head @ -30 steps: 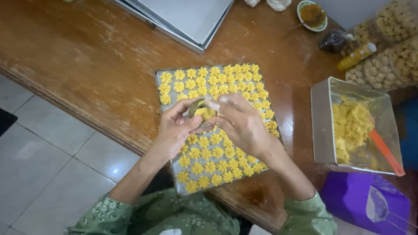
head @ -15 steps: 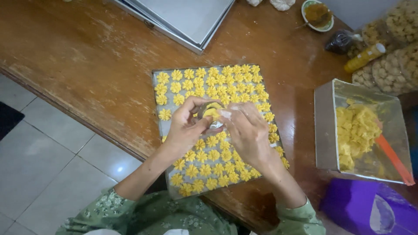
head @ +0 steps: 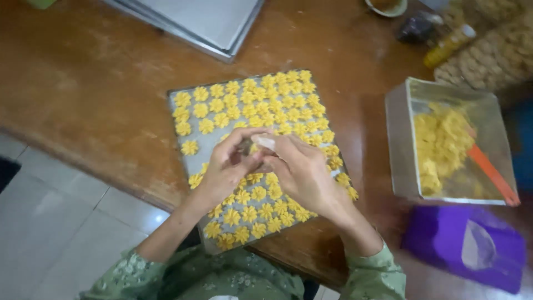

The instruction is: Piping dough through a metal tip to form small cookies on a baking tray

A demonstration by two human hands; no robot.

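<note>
Yellow cookies [head: 255, 119] beyond count, two hands [head: 230, 166]

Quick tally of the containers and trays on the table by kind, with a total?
Baking tray with yellow dough flowers: 1
Empty metal trays, stacked, count unclear: at least 1
Clear tub of yellow dough: 1
Small bowl: 1
Total: at least 4

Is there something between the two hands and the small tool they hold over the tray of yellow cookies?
Nothing visible. The left hand and right hand touch the small tool directly, above the tray of yellow cookies.
</note>
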